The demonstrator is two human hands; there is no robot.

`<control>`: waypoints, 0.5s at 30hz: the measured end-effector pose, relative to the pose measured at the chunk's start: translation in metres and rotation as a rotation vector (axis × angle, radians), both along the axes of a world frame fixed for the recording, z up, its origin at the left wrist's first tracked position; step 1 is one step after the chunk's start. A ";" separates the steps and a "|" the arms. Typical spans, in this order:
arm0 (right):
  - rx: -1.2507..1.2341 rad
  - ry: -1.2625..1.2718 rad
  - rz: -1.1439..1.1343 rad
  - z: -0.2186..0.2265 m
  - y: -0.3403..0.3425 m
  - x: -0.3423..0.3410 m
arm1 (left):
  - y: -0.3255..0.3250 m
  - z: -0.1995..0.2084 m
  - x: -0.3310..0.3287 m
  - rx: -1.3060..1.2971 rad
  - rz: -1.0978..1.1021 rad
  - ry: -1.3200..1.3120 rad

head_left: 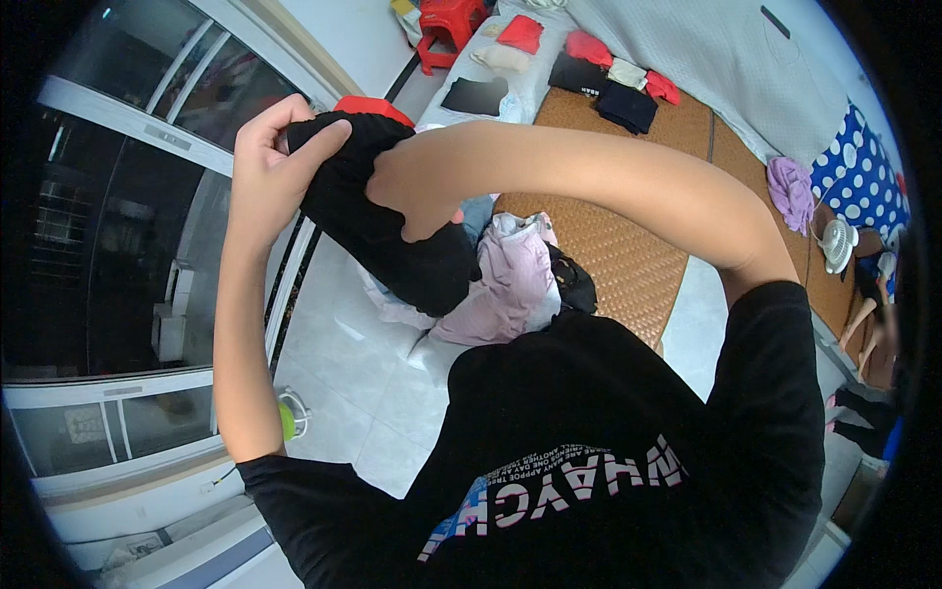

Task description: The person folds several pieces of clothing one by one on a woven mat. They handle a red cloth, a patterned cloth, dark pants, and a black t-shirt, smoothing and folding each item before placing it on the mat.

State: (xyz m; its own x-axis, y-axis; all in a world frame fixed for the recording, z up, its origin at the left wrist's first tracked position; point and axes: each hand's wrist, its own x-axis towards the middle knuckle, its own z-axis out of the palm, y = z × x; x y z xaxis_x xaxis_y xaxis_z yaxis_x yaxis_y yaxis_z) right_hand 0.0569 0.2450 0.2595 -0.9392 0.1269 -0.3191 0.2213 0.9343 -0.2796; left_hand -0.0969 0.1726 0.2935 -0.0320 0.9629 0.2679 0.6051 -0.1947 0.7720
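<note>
A black cloth garment [402, 260] hangs bunched in front of me, its kind hard to make out among the folds. My left hand [275, 167] grips its upper left end, with the thumb lying over the cloth and the fingers curled behind. My right hand [412, 191] reaches across from the right and presses into the same garment near its upper part. Dark folds hide the fingers of that hand. Below and behind the garment, a heap of laundry holds a pale pink cloth [505, 280] and some blue-grey cloth [478, 218].
Folded clothes, including a dark folded garment [626, 106], lie on the woven mat [618, 265] and the pale bed cover. A red stool [449, 29] stands at the back. Sliding glass doors [128, 236] run along the left. A white fan [837, 245] and another person's legs [863, 334] are at the right.
</note>
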 end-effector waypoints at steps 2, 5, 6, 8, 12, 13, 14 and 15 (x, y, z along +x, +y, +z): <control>0.201 0.073 0.027 -0.001 -0.018 0.006 | 0.001 -0.004 0.003 0.034 -0.037 0.003; 0.582 0.132 0.203 -0.022 -0.047 0.014 | 0.004 -0.008 -0.002 0.072 -0.028 0.056; 0.606 0.253 0.210 -0.036 -0.052 0.013 | 0.004 -0.012 -0.007 0.075 -0.016 0.055; 0.691 0.361 0.244 -0.031 -0.058 0.026 | 0.006 -0.018 -0.015 0.121 -0.022 0.037; 0.746 0.572 0.166 -0.028 -0.051 0.045 | 0.002 -0.017 -0.021 0.083 0.073 -0.044; 0.730 0.653 0.186 -0.032 -0.047 0.046 | 0.002 -0.016 -0.022 0.084 0.086 -0.065; 0.714 0.735 0.206 -0.038 -0.043 0.045 | 0.001 -0.015 -0.022 0.084 0.099 -0.087; 0.697 0.815 0.227 -0.040 -0.040 0.044 | 0.001 -0.014 -0.021 0.079 0.086 -0.085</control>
